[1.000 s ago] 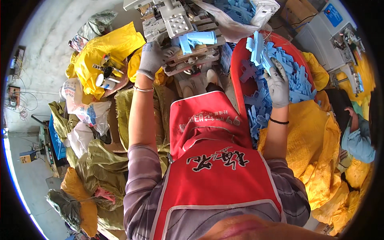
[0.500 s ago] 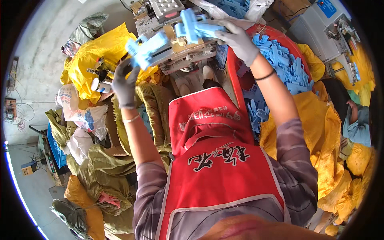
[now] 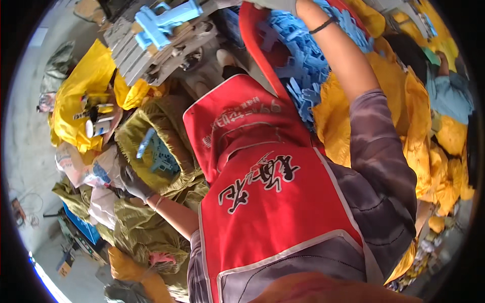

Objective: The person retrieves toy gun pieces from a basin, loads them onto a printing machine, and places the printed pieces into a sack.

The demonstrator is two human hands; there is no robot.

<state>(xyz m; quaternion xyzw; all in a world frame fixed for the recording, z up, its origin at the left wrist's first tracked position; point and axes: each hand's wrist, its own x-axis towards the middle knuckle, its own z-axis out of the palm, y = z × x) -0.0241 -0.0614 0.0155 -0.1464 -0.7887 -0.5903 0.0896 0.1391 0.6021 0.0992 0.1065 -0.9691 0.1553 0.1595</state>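
My left hand (image 3: 135,184), in a grey glove, is beside an olive woven sack (image 3: 189,146). Its fingers look stretched out and nothing shows in them. Inside the sack's mouth a slim light-blue piece (image 3: 146,143) stands tilted above other blue pieces, apart from the hand. A light-blue plastic toy pistol (image 3: 164,22) lies on the machine's fixture (image 3: 132,48) at the upper left. At the top edge my right hand (image 3: 278,4), gloved too, reaches over the red tub (image 3: 260,50); the frame cuts off its fingers.
Blue plastic parts (image 3: 303,45) are heaped in the red tub. Yellow sacks (image 3: 83,96) lie at the left, an orange-yellow sack (image 3: 374,101) at the right. White plastic bags (image 3: 76,164) crowd near my left hand. Another person's sleeve (image 3: 449,96) shows at the far right.
My left hand has swung down from the machine to beside the olive sack, away from the toy pistol it held. My right hand has left the pistol on the fixture. The view has shifted.
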